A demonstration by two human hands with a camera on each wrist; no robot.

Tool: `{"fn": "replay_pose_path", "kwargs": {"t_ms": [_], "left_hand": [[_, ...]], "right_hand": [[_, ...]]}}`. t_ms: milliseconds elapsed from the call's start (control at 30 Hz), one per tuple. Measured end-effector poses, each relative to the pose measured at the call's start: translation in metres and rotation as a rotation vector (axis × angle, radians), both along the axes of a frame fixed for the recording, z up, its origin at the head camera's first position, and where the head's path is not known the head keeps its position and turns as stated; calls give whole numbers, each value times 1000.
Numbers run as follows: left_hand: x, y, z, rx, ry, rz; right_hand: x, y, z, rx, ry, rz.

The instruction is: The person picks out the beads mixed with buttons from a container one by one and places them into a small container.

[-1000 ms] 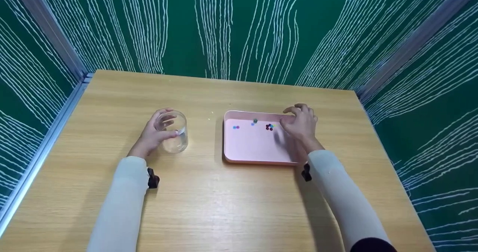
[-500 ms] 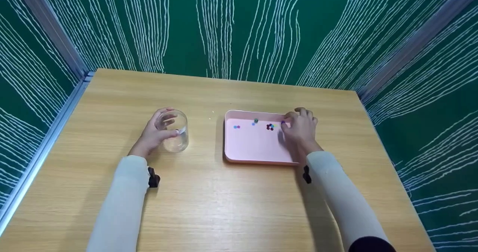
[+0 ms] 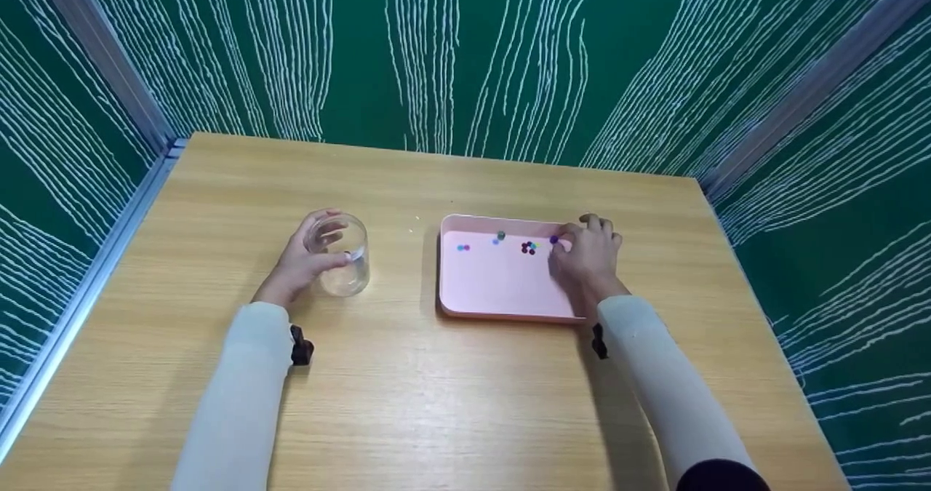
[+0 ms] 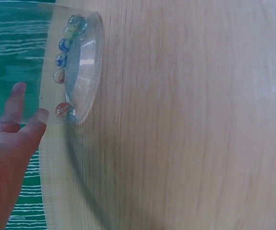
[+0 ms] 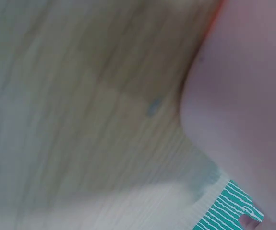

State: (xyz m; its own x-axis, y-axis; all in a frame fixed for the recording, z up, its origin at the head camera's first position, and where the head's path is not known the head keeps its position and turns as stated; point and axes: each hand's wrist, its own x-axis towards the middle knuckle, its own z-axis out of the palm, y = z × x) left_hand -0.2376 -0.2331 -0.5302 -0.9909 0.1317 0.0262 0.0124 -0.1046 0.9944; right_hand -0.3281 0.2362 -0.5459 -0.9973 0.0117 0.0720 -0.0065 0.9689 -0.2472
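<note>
At the left of the table my left hand (image 3: 302,264) holds a clear cylindrical jar (image 3: 345,281), fingers behind it and thumb across the near side. The left wrist view shows several glass marbles (image 4: 61,60) inside at the bottom of the jar. To the right lies a shallow pink tray (image 3: 502,298). My right hand (image 3: 590,254) reaches over its right end, thumb and forefinger on either side of a purple marble (image 3: 554,239). Several dark red marbles (image 3: 528,248), a green marble (image 3: 501,236) and a few blue or pink ones are in the tray.
Small white flecks (image 3: 416,220) lie on the wooden table (image 3: 407,389) between jar and tray. Green walls (image 3: 356,62) with white lines stand behind and at both sides. In the right wrist view, the tray's outer wall (image 5: 243,110) fills the right side.
The right thumb and forefinger have come closer together and lower at the tray's right end, and the purple marble now shows between them. The left hand and jar stay put.
</note>
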Motion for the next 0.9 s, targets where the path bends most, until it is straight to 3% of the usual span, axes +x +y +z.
{"fn": "replay_pose_path", "kwargs": {"t_ms": [467,900], "left_hand": [[1,-2,1,37,-1,-26],[0,0,1,30,-6,-2]], "right_hand": [[-2,-2,-2,16,21,44],[-6,-7,-7,33,67,41]]}}
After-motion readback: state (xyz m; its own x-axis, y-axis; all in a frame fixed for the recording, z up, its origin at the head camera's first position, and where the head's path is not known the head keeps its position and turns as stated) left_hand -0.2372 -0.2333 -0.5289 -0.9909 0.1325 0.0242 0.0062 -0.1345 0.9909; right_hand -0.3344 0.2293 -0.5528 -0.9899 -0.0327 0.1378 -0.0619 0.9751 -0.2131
